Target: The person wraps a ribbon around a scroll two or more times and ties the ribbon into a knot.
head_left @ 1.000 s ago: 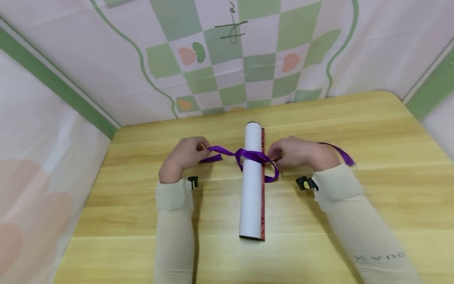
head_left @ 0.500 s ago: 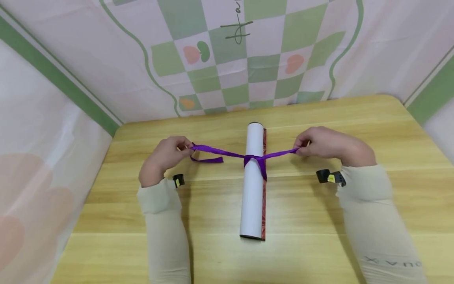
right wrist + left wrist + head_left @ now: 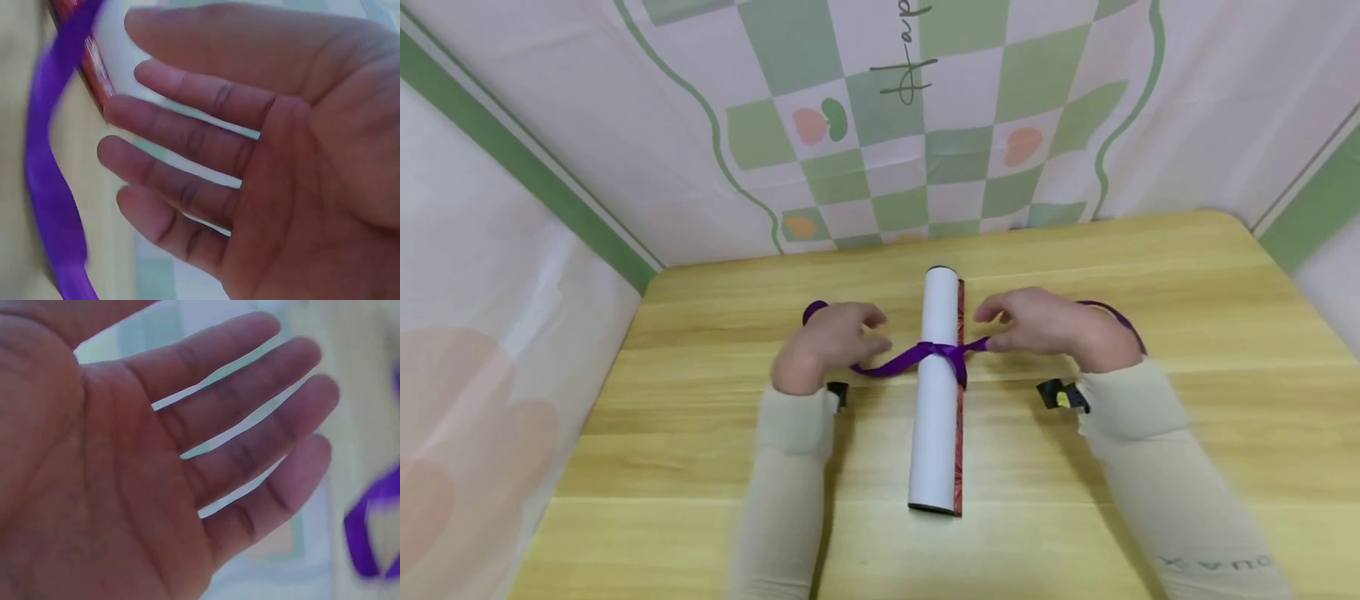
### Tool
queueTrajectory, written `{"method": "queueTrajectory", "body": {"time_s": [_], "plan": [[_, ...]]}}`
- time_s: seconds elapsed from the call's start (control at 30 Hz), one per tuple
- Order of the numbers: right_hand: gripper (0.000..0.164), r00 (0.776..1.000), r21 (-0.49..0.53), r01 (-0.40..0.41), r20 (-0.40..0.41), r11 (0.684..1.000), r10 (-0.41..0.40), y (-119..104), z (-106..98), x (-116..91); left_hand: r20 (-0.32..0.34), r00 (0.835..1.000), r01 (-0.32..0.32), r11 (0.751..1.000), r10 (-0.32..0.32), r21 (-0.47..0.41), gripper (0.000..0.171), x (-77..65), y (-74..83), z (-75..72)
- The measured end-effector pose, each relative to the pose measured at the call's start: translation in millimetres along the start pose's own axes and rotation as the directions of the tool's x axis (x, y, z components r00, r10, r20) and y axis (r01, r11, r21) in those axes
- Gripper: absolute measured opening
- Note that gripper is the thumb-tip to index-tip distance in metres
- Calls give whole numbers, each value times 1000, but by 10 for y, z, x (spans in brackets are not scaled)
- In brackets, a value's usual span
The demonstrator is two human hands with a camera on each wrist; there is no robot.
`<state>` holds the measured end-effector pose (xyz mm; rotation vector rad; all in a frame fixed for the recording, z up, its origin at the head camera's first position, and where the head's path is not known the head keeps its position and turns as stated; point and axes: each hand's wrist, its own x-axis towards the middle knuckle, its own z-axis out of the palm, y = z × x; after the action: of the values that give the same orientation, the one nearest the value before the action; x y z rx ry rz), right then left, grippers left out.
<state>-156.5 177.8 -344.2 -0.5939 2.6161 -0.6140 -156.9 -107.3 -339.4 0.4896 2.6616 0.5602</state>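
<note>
Head view: compared with half a second ago, I record the left hand (image 3: pixel 835 333) and right hand (image 3: pixel 1045 325) nearer the roll (image 3: pixel 934 433), their grip on the ribbon (image 3: pixel 887 365) released. The ribbon, then drawn straight, now sags on the left. The roll lies much as it did, lengthwise mid-table. Count: one roll, one ribbon, two hands, two sleeves (image 3: pixel 793 492). The roll is a smooth white cylinder with a red patterned edge (image 3: pixel 959 450) along its right side; the ribbon is flat, purple and satiny, wrapped round it and crossing itself. The table (image 3: pixel 700 467) is pale wood-grain; the cloth (image 3: pixel 880 150) behind is green-checked.

Left wrist view: I see the left hand open, four fingers spread, palm bare; the ribbon is blurred at the right margin.

Right wrist view: I see the right hand open, thumb and four fingers extended, the twisted ribbon hanging beyond the fingertips.
</note>
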Motion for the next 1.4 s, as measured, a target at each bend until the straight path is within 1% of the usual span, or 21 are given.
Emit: {"method": "queueTrajectory", "body": {"time_s": [0.07, 0.13, 0.23, 0.27, 0.3, 0.37, 0.43, 0.53, 0.6, 0.73, 0.8, 0.87, 0.97, 1.03, 1.2, 1.4], "plan": [[38, 999, -9, 44, 31, 999, -43, -64, 83, 47, 53, 999, -8, 999, 6, 43, 49, 66, 140, 118], [28, 996, -15, 78, 55, 997, -77, -106, 154, 86, 87, 996, -11, 998, 6, 65, 43, 119, 236, 220], [11, 992, -15, 91, 92, 996, -89, -156, 211, 118, 100, 995, -39, 995, 29, 96, 27, 163, 296, 304], [8, 991, -14, 91, 103, 996, -89, -165, 220, 125, 97, 994, -50, 994, 41, 94, 23, 171, 299, 316], [8, 990, -16, 90, 110, 996, -87, -169, 224, 131, 97, 994, -58, 995, 50, 82, 20, 173, 297, 320], [11, 990, -23, 99, 108, 995, -96, -171, 219, 137, 92, 993, -76, 995, 70, 63, 18, 168, 278, 305], [14, 990, -28, 116, 81, 993, -114, -155, 200, 140, 83, 993, -92, 994, 87, 52, 18, 163, 243, 275], [15, 990, -33, 138, 37, 990, -137, -110, 155, 123, 78, 993, -94, 994, 90, 49, 18, 147, 177, 218], [15, 991, -22, 131, 24, 991, -130, -71, 121, 105, 82, 992, -95, 994, 91, 45, 18, 139, 133, 184], [16, 995, 44, 74, 66, 996, -77, 1, 68, 62, 103, 991, -87, 996, 85, 19, 17, 119, 64, 135], [17, 995, 61, 56, 82, 997, -61, 28, 45, 42, 112, 990, -85, 996, 83, 9, 16, 110, 42, 117], [18, 994, 63, 50, 90, 997, -56, 53, 27, 27, 118, 990, -79, 997, 78, 5, 16, 104, 25, 106], [19, 994, 35, 61, 86, 998, -64, 93, 13, 18, 128, 989, -74, 997, 74, 2, 17, 96, 3, 93], [19, 994, 32, 53, 92, 998, -56, 114, 12, 17, 134, 989, -67, 998, 67, 1, 17, 92, -17, 89], [20, 993, 41, 29, 110, 999, -33, 143, 6, 17, 134, 990, -53, 999, 54, -11, 17, 80, -70, 80], [20, 991, 53, 30, 125, 998, -36, 163, -7, 3, 133, 989, -54, 998, 57, -24, 21, 59, -105, 73]]}}
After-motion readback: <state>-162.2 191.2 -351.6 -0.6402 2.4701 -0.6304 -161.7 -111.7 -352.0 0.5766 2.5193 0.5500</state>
